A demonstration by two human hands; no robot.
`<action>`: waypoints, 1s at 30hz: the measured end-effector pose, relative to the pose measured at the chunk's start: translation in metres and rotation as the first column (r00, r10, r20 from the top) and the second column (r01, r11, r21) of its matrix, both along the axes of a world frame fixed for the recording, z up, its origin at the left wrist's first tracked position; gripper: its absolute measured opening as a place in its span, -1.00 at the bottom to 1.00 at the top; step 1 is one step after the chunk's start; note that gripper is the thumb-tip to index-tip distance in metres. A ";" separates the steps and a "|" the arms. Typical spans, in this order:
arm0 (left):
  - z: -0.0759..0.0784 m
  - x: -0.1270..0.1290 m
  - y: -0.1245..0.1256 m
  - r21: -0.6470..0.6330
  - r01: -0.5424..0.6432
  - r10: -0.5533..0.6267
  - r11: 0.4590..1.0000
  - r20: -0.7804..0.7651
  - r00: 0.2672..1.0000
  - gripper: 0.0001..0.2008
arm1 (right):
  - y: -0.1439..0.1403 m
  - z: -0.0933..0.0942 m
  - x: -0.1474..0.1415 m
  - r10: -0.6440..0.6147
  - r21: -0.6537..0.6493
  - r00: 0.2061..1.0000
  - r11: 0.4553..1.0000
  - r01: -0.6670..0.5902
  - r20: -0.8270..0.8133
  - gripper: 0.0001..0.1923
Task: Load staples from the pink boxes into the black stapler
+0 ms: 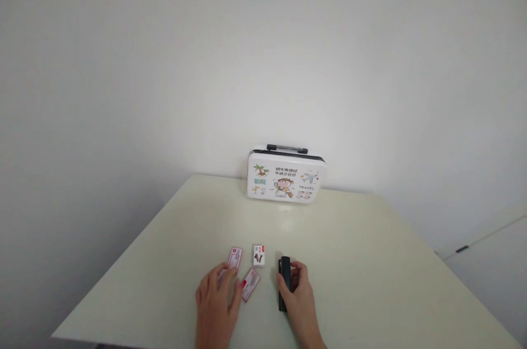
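My right hand point(301, 297) is wrapped round a black stapler point(285, 288) on the table, thumb on its near side and fingers on its right. My left hand point(217, 299) has its fingers apart over the lower end of a flat pink-and-white box point(236, 257), part of which they hide. Close to the left thumb is a second flat pink-and-white box point(251, 285), lying at a slant. Whether the thumb touches it, I cannot tell. Just behind these, between my hands, stands a small white box point(259, 255) printed with a black clip.
A white case point(284, 178) with cartoon travel pictures and a black pen-like handle piece leans near the wall point(263, 63) at the table's back edge. The pale table point(164, 261) narrows toward the wall. A thin cord with a dark piece point(461, 249) runs at the right.
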State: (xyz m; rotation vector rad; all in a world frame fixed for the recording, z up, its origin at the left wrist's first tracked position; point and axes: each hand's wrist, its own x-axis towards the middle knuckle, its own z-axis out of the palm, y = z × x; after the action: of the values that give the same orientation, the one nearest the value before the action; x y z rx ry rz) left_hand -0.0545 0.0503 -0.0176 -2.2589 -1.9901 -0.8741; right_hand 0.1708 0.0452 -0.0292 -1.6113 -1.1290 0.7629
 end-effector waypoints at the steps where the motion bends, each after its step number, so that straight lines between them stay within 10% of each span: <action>1: 0.002 0.012 0.001 -0.011 0.073 -0.073 0.997 -0.003 0.997 -0.70 | 0.000 0.001 0.000 0.008 0.004 1.000 1.000 -0.008 -0.009 -0.53; 10: -0.025 0.051 -0.008 0.004 0.110 -0.110 0.994 0.029 0.994 -0.61 | -0.016 0.013 0.022 0.117 0.050 0.938 0.989 -0.141 0.327 -0.71; 19: -0.034 0.036 -0.017 -0.047 0.476 -0.478 0.878 -0.092 0.874 -0.34 | -0.002 0.026 -0.029 0.124 0.074 0.869 0.981 -0.181 0.479 -0.65; 25: -0.026 0.030 -0.011 -0.081 0.459 -0.465 0.885 -0.076 0.882 -0.36 | 0.010 0.034 -0.021 -0.120 0.149 0.992 0.981 0.122 -0.025 -0.64; 30: -0.020 0.030 -0.012 -0.134 0.481 -0.485 0.866 -0.001 0.874 -0.33 | -0.001 0.018 0.030 -0.234 0.035 0.826 0.956 0.292 -0.512 -0.43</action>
State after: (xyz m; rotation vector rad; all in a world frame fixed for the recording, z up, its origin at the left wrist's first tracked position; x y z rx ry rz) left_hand -0.0242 0.0386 -0.0372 -2.8927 -1.5176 -0.7284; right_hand 0.2006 0.0443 -0.0116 -1.3252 -0.5439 0.8539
